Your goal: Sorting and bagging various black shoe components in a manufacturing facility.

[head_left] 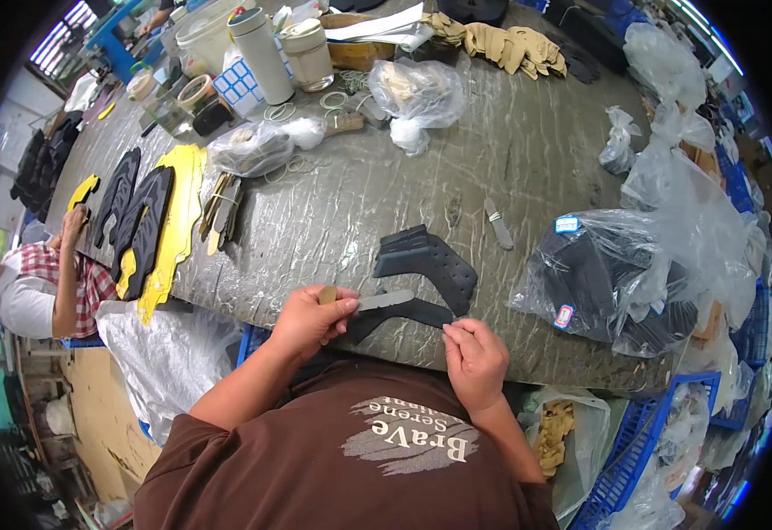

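My left hand (311, 320) is closed round a small flat metal blade (386, 300) with a tan grip end, its tip pointing right. Under the blade lies a curved black cut piece (417, 311), partly hidden by the blade and my left fingers. At the right end of this piece, my right hand (476, 358) pinches with thumb and fingertips. Just beyond it rests a stack of similar black curved pieces (439, 265) with small holes along them. Another flat blade (497, 223), with a wrapped middle, lies farther right on the table.
The worktable (315, 230) has a wrinkled covering. Clear bags of black pieces (580, 265) sit at right, beside a blue crate (642, 450). Yellow and black sheets (169, 221) lie at left, near a co-worker (50, 274). A white flask (260, 57) and jars stand at the back.
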Action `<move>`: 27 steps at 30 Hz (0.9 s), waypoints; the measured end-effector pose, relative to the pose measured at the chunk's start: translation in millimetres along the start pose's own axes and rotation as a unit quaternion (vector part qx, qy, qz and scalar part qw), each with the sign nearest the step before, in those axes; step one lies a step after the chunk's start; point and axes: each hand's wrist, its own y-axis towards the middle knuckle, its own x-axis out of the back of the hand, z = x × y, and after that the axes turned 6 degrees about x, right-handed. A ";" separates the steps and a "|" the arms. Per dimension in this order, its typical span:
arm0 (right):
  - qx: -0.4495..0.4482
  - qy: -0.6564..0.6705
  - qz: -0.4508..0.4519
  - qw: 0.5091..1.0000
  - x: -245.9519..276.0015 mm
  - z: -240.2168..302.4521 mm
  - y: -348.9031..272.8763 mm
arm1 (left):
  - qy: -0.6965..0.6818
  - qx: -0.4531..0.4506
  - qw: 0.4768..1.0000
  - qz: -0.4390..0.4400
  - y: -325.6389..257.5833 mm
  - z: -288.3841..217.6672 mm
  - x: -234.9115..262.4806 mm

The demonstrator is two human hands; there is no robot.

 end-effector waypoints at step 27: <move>-0.196 -0.055 0.183 0.962 -26.3 -34.0 88.6 | 0.005 -0.118 0.993 -0.009 28.1 -32.5 15.0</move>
